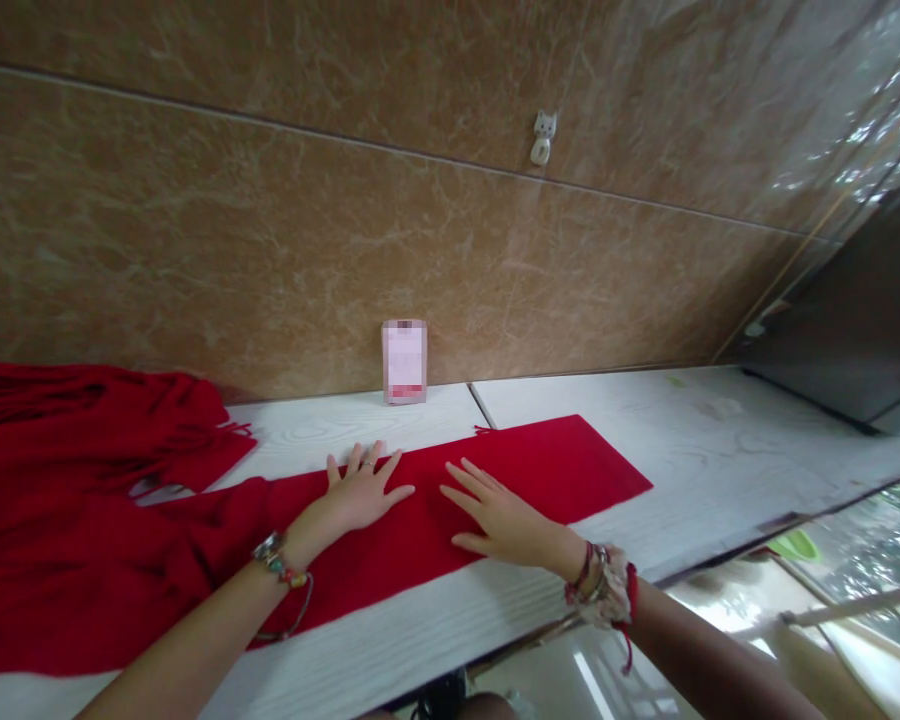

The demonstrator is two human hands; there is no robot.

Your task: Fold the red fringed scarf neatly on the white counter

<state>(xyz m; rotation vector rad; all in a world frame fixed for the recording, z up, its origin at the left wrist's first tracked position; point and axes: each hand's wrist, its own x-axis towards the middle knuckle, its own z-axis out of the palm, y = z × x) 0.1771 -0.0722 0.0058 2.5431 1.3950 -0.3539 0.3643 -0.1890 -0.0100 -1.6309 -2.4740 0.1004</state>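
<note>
Left hand (364,492) and right hand (499,518) lie flat, each grip released, on a long red fringed fabric scarf (570,465) stretched along the white wood-grain tabletop (720,470). Bare surface lies beyond the scarf's right edge, and bunched folds lie to the left.

Pink card (404,361) print blurred; nothing legible.
</note>
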